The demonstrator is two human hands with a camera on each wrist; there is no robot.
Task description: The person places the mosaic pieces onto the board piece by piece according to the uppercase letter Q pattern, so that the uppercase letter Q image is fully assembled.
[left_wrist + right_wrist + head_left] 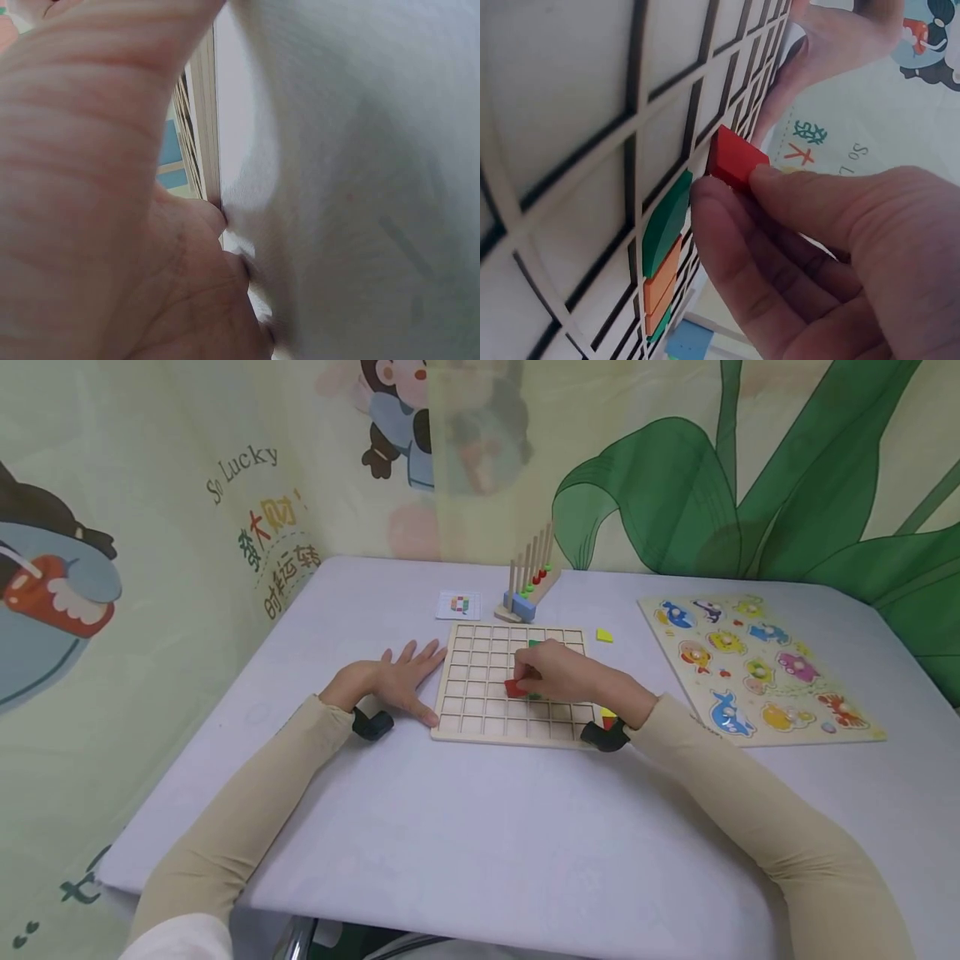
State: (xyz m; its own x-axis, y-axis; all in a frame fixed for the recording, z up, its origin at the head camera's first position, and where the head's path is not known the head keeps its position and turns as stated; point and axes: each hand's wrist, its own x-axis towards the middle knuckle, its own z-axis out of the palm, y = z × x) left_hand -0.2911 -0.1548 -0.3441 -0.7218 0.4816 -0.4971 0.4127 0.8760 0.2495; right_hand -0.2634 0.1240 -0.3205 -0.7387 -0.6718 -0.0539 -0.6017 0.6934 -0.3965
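Note:
A wooden grid board (480, 725) lies on the white table. My right hand (566, 672) is over its middle and pinches a red square tile (737, 157) between thumb and fingers, the tile tilted at a grid cell. Beside it in the right wrist view, a green tile (666, 225), orange tiles (662, 289) and another green tile sit in a row of cells. My left hand (401, 681) rests with spread fingers against the board's left edge; the left wrist view shows its palm (172, 285) close up, beside the board's side (204, 112).
Behind the board are a pattern card (459, 606) and a peg stand (528, 585) with coloured beads. A yellow tile (604, 636) lies off the board's right side. More tiles (608, 718) show by the right wrist. An animal puzzle board (757, 672) lies to the right.

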